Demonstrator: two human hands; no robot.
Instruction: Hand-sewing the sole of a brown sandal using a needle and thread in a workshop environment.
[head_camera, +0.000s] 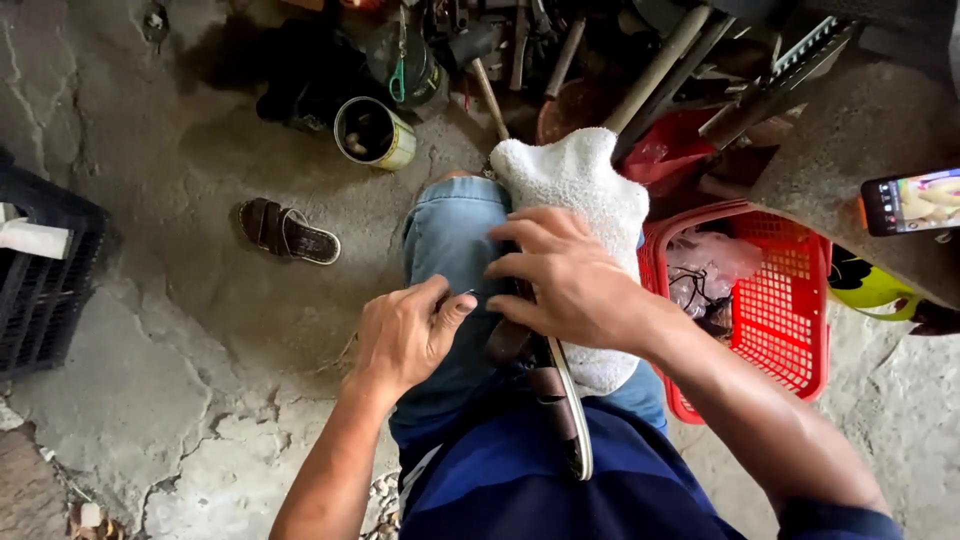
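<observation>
Cracked concrete floor: right hand is pressing a sandal onto the lap towel; left hand is pinching a needle.

On our lap we see a white towel, nubby and matt terry cloth, over faded blue denim. Just right of the towel stands a glossy red plastic mesh basket. Left of the towel lie a brown leather-look sandal, a dull metal can, and rough, cracked concrete floor.
</observation>
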